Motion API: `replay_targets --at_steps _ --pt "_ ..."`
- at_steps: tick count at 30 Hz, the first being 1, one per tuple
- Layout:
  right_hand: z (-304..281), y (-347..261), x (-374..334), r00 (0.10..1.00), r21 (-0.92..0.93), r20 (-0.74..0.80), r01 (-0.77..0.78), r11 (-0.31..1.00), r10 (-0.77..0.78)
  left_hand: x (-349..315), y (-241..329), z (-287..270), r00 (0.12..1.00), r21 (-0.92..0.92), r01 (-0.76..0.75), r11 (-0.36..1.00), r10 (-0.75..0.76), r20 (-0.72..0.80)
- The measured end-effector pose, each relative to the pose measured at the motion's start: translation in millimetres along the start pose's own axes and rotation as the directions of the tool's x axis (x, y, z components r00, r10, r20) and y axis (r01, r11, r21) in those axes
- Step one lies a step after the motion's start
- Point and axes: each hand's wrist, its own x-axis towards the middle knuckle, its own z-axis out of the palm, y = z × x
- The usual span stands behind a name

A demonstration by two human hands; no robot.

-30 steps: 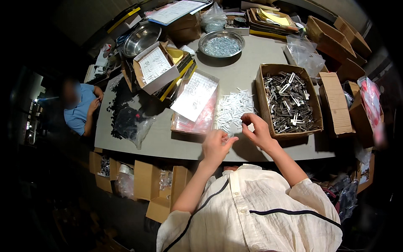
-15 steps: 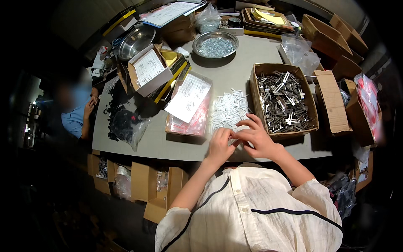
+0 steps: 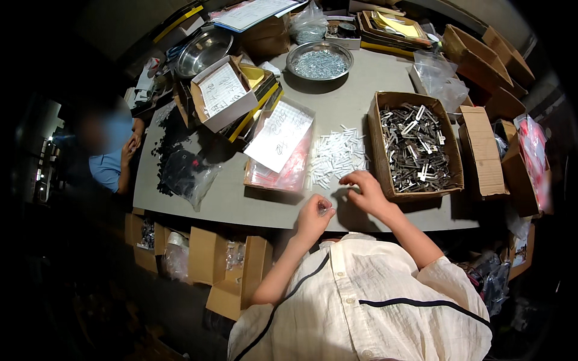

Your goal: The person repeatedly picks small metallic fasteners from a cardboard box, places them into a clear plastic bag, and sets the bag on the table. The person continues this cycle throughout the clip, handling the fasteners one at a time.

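Since half a second ago, both hands have drawn slightly apart at the near edge of the grey worktop (image 3: 361,114). Largest on it is the cardboard box (image 3: 378,150) of dull metal clips, just beside the right hand (image 3: 365,191), which lies flat with fingers spread, reaching toward the heap of small white pieces (image 3: 337,155). Left of that heap sits a pink bag (image 3: 289,174) under a written sheet. The left hand (image 3: 314,218) is curled, fingertips pinched on a tiny pale piece (image 3: 324,209) at the worktop's front edge. That piece looks light, stiff and easy to drop; a fingertip pinch across its narrow sides seems best.
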Motion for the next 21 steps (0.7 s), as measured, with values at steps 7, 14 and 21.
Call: replay_targets --at_steps 7,14,21 --pt "14.3 21.2 16.2 0.999 -0.377 -0.051 -0.007 0.926 -0.013 -3.9 1.3 -29.1 0.99 -0.695 0.129 0.707 -0.052 0.13" --pt "-47.3 -27.3 19.1 0.923 -0.324 -0.306 0.13 0.937 -0.234 -12.9 26.8 -54.3 0.986 -0.805 0.163 0.57 -0.077 0.145" --pt "-132.1 68.2 17.8 0.965 -0.789 -0.167 -0.253 0.56 0.201 -0.1 33.7 -50.8 0.986 -0.743 0.158 0.65 -0.064 0.153"
